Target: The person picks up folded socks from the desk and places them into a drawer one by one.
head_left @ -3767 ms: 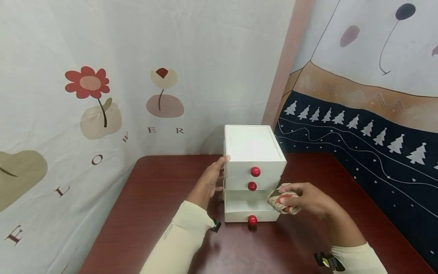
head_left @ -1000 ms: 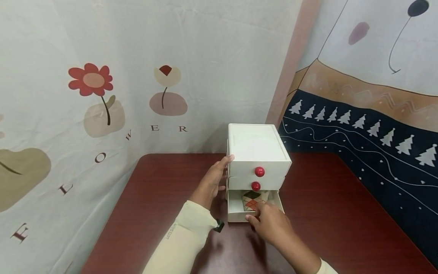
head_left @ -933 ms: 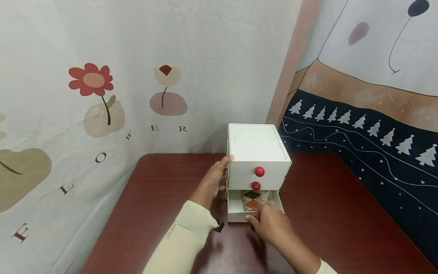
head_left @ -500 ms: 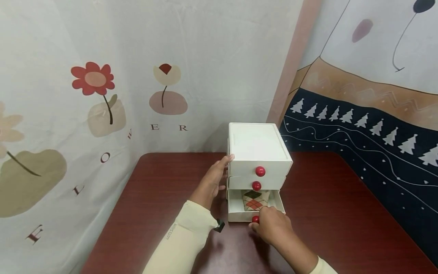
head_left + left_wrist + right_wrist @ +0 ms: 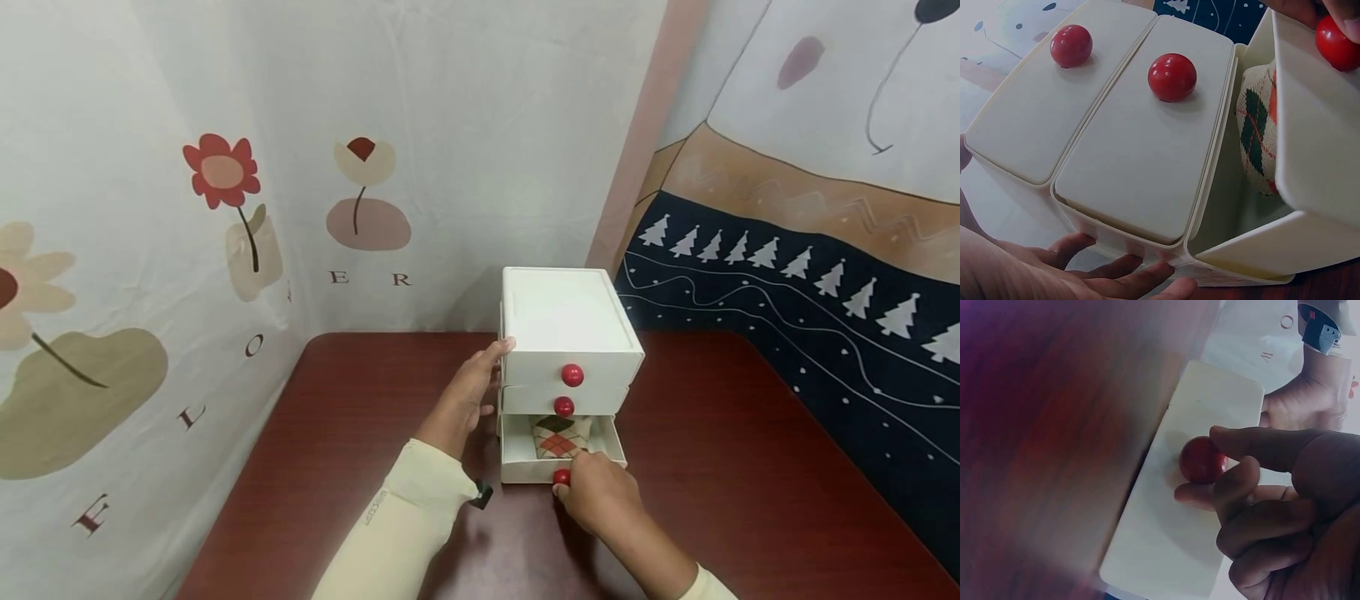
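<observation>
A white three-drawer unit with red ball knobs stands on the table. Its bottom drawer is pulled out, the upper two closed. Inside that drawer lies a folded, argyle-patterned sock bundle, also visible behind the drawer front in the left wrist view. My left hand rests along the unit's left side, thumb at the top front corner, fingers spread against the wall. With thumb and index finger, my right hand pinches the bottom drawer's red knob; its other fingers are curled.
The dark red-brown table extends on both sides of the unit. Behind it hangs a pale flower-print cloth, and a navy cloth with white trees borders the right.
Earlier my right hand held the sock bundle beside the bottom drawer; now the bundle lies inside and that hand is at the knob. My left hand has stayed on the unit's side.
</observation>
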`<state>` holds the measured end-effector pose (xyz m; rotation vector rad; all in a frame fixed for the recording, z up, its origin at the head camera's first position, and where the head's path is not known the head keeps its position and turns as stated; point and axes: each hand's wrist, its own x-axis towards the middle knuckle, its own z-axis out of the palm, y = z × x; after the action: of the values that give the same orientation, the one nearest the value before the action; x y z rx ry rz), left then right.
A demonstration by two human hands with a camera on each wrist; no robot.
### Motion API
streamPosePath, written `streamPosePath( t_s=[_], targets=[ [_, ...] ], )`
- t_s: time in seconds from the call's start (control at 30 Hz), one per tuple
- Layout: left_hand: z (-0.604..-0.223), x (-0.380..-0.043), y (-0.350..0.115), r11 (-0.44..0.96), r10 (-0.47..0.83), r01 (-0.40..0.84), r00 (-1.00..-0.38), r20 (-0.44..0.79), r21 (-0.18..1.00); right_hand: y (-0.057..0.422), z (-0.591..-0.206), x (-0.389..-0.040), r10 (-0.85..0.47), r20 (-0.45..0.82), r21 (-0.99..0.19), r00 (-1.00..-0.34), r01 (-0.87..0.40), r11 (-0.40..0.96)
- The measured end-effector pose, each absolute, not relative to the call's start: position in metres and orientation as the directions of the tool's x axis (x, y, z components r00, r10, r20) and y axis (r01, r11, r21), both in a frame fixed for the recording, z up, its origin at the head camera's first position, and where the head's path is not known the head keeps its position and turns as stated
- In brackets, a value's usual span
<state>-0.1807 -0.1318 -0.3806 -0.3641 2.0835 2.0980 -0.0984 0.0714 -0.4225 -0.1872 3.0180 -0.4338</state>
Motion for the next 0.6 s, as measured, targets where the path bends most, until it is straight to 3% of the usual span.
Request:
streamPosePath(
  t_s=[0.6],
  targets=[
    [-0.38,-0.18,-0.13,-0.043,-0.06,-0.289,-0.955,-0.292,0.956,0.07,-0.426,-0.121,-0.135,-0.027,-0.337,-0.99,-0.118,0.934]
  ],
)
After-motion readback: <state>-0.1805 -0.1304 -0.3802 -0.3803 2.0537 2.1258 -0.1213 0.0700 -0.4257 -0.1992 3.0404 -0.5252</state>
